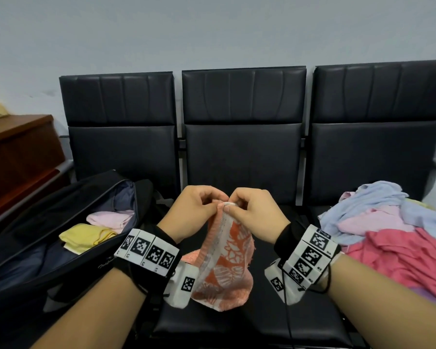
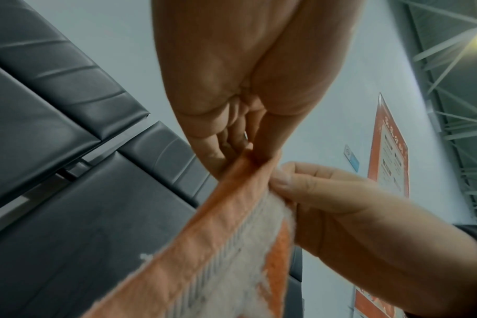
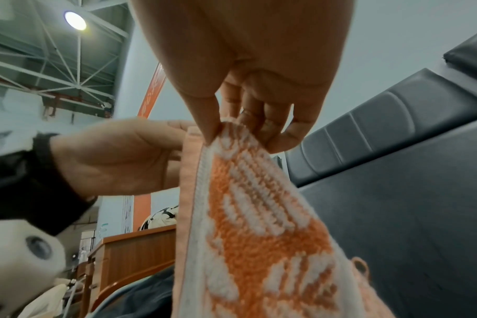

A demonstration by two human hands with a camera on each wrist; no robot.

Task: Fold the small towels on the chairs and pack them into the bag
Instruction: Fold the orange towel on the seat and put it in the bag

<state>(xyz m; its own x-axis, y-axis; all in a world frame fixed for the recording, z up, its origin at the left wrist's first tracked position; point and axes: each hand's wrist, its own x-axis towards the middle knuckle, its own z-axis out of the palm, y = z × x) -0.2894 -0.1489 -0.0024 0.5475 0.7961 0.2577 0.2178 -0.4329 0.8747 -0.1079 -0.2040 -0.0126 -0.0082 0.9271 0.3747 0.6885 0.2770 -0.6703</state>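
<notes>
1. Head view: your left hand (image 1: 196,210) and right hand (image 1: 254,212) pinch the orange towel's (image 1: 227,258) top edge above the middle chair (image 1: 244,152).
2. At left, the open bag (image 1: 35,248) holds folded towels.

**Little that can be read**

The black bag (image 1: 68,250) carries a pale cursive word on its near wall, at about 8 o'clock from the hands; only a beginning like "Fel" shows before a wrist band covers the rest. The wrist bands (image 1: 147,250) bear black-and-white square code markers, no letters. An orange wall poster (image 2: 390,150) holds rows of print too blurred to read.
</notes>
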